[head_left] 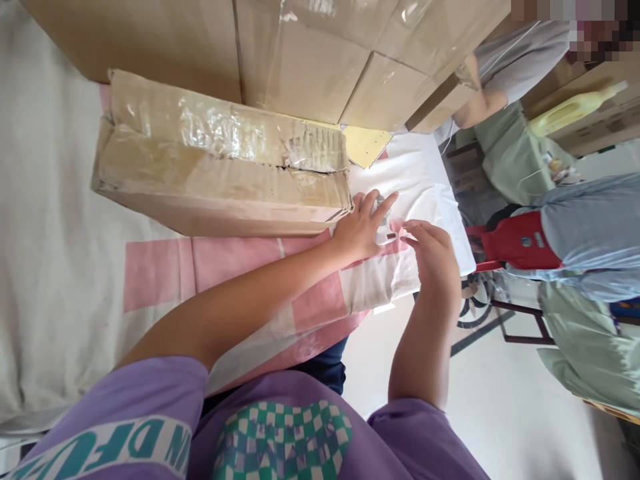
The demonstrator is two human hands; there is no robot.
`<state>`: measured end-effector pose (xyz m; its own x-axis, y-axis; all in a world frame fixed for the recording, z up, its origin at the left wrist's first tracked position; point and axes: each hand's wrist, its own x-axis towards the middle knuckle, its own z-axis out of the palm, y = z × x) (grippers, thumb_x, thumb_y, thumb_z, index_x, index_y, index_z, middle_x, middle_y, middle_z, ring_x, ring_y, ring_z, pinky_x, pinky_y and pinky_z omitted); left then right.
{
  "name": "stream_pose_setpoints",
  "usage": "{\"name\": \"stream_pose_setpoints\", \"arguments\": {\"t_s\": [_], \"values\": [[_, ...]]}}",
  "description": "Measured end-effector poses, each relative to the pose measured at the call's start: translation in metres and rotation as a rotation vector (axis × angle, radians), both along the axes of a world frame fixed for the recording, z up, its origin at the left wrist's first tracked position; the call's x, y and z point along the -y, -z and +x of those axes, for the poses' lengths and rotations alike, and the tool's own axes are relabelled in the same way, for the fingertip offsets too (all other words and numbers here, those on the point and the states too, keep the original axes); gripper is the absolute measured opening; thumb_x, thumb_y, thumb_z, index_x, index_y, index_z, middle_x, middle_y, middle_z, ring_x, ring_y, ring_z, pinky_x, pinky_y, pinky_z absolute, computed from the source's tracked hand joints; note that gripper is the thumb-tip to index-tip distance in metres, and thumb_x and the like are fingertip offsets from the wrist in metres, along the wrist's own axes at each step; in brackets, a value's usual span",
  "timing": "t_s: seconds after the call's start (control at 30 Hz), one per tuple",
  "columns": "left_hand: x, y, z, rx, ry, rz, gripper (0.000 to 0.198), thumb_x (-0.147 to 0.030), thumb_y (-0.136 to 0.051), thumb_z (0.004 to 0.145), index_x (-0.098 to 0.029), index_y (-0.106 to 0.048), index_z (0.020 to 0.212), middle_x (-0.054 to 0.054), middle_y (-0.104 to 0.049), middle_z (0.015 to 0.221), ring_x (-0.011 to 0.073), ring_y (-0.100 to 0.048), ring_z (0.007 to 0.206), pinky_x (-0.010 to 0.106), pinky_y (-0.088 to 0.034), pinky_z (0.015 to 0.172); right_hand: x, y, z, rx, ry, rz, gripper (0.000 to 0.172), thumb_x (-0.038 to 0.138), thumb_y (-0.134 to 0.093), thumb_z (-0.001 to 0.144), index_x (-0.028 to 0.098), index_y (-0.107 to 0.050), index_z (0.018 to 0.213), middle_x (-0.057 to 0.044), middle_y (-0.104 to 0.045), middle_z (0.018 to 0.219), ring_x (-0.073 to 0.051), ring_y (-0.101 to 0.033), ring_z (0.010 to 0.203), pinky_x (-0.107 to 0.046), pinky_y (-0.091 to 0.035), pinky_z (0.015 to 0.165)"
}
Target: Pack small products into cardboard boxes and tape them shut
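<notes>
The small white item (389, 233) lies on the white sheet (425, 177) at the table's far edge, between our two hands; it is too small for us to name more exactly; we judge it light, thin and apt to slide on the smooth sheet, so it is best pinned flat and pinched at an edge with the fingertips; our left hand (357, 232) lies spread over it, fingers splayed wide and pressing down; our right hand (434, 252) is curled, thumb and forefinger drawn narrow at the item's near side, though we cannot tell whether they grip it; under the sheet is a pink-and-white cloth (160, 267); just beside our left hand stands a taped cardboard box (225, 170), with larger cartons (325, 53) behind; a co-worker's sleeve (595, 227) shows well apart at the right.
</notes>
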<state>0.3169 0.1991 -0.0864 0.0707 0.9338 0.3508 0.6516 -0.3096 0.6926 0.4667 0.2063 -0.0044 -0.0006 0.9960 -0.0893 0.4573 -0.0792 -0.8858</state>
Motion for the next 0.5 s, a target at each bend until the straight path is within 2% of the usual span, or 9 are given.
{"name": "stream_pose_setpoints", "arguments": {"t_s": [0.1, 0.2, 0.27, 0.5], "values": [[0.000, -0.002, -0.001, 0.000, 0.016, -0.032, 0.098, -0.041, -0.079, 0.084, -0.023, -0.027, 0.165, 0.018, -0.036, 0.160, 0.0414, -0.032, 0.147, 0.054, -0.046, 0.112, 0.013, 0.000, 0.007, 0.026, 0.028, -0.009, 0.013, 0.033, -0.066, 0.083, 0.024, -0.068, 0.074, -0.001, -0.064, 0.079, -0.019, -0.062, 0.084, -0.037, -0.052, 0.085], [0.001, -0.004, -0.002, 0.018, 0.030, -0.039, 0.098, -0.048, -0.078, 0.083, -0.023, -0.029, 0.164, 0.019, -0.035, 0.161, 0.0422, -0.031, 0.148, 0.052, -0.050, 0.106, 0.026, 0.006, 0.009, 0.132, -0.001, -0.142, 0.025, 0.037, -0.066, 0.084, 0.022, -0.062, 0.065, -0.001, -0.059, 0.072, -0.018, -0.055, 0.076, -0.034, -0.049, 0.076], [0.001, -0.005, -0.002, 0.028, 0.041, -0.045, 0.098, -0.047, -0.078, 0.082, -0.023, -0.030, 0.164, 0.020, -0.034, 0.161, 0.0427, -0.030, 0.148, 0.052, -0.052, 0.104, 0.030, 0.013, 0.009, 0.140, -0.018, -0.201, 0.027, 0.042, -0.066, 0.085, 0.022, -0.063, 0.066, -0.001, -0.059, 0.073, -0.018, -0.052, 0.075, -0.033, -0.047, 0.073], [0.001, -0.003, -0.002, 0.031, 0.051, -0.036, 0.095, -0.031, -0.076, 0.082, -0.023, -0.031, 0.164, 0.019, -0.032, 0.163, 0.0427, -0.030, 0.148, 0.053, -0.052, 0.104, 0.029, 0.042, 0.010, 0.110, -0.066, -0.079, 0.040, 0.058, -0.062, 0.090, 0.024, -0.057, 0.070, 0.001, -0.050, 0.071, -0.017, -0.044, 0.071, -0.032, -0.039, 0.068]]}}
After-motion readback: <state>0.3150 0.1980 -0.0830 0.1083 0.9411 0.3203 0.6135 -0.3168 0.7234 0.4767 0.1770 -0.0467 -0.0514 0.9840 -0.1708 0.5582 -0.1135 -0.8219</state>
